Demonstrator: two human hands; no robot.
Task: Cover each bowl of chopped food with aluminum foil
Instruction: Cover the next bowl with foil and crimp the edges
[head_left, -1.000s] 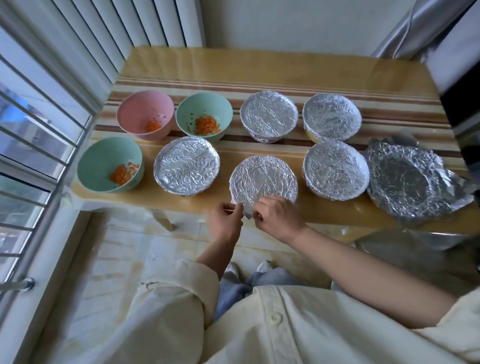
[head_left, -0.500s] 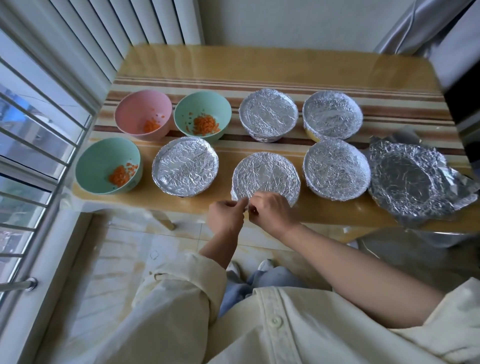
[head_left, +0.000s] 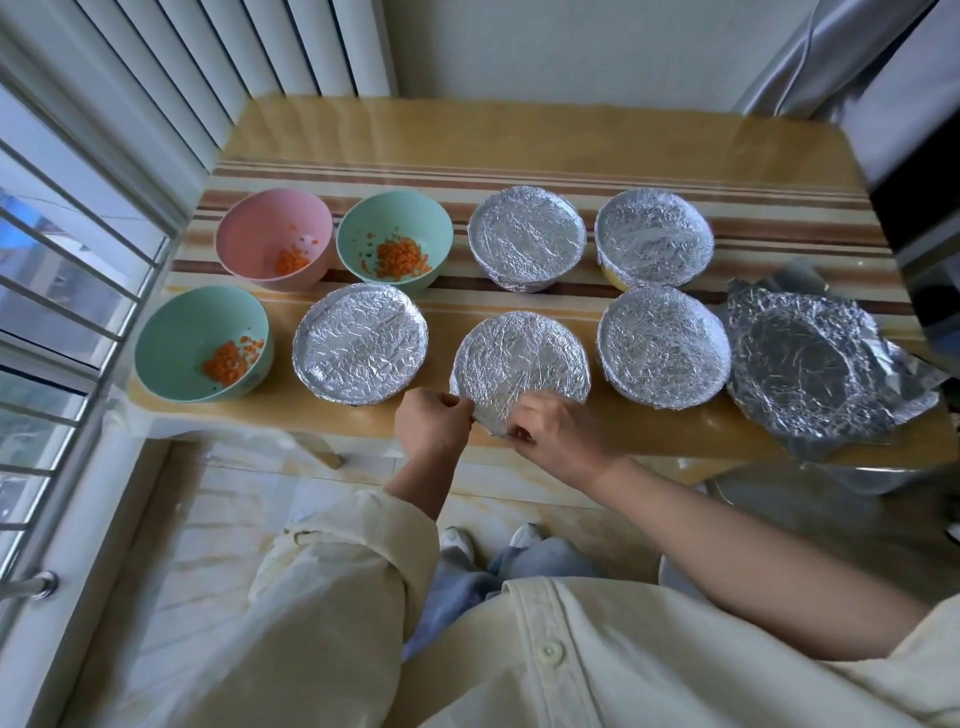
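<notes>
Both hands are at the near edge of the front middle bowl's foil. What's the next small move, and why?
Probably tuck the foil flap under the rim: left hand and right hand pinch it at the near side, while elsewhere the foil cover lies snug.

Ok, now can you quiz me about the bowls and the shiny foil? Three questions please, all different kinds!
1. Count: how many bowls have no foil on top?
2. True or false: both hands hang in the air and touch nothing.
3. Pick one: where is the loose crumpled foil? A) by the window B) at the right end of the table C) on the floor

Key
1. Three: the pink bowl, the back green bowl and the front green bowl.
2. False: the left hand and the right hand pinch the foil edge of the front middle bowl.
3. B.
</notes>
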